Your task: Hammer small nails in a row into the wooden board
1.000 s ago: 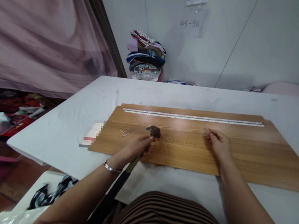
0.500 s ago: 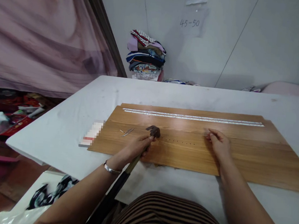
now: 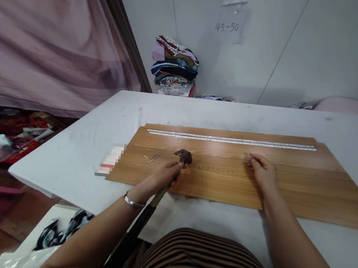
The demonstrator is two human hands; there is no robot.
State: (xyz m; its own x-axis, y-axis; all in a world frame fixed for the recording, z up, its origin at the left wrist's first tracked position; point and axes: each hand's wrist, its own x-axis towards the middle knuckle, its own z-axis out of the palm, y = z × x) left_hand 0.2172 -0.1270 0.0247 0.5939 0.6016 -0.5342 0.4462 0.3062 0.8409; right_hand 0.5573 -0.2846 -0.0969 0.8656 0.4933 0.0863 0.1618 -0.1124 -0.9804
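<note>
My left hand (image 3: pixel 165 176) is wrapped round a claw hammer (image 3: pixel 184 156) just below its dark metal head. The hammer's long handle slants down towards my body. Over the right half of a brown wooden board (image 3: pixel 317 187), my right hand (image 3: pixel 263 172) has thumb and forefinger pinched together. A faint, blurred bit shows at those fingertips, too small to name. Between the two hands, a row of small dark dots (image 3: pixel 212 168) runs along the board; whether they are nail heads or holes I cannot tell. Several loose nails (image 3: pixel 153 158) lie left of the hammer.
Two white measuring strips (image 3: pixel 232 140) lie along the board's far side. The board rests on a white-covered table (image 3: pixel 79 140), with a blurred-out packet (image 3: pixel 110 159) at its left. Folded clothes (image 3: pixel 175 67) are stacked by the wall. A pink curtain (image 3: pixel 49 31) hangs at left.
</note>
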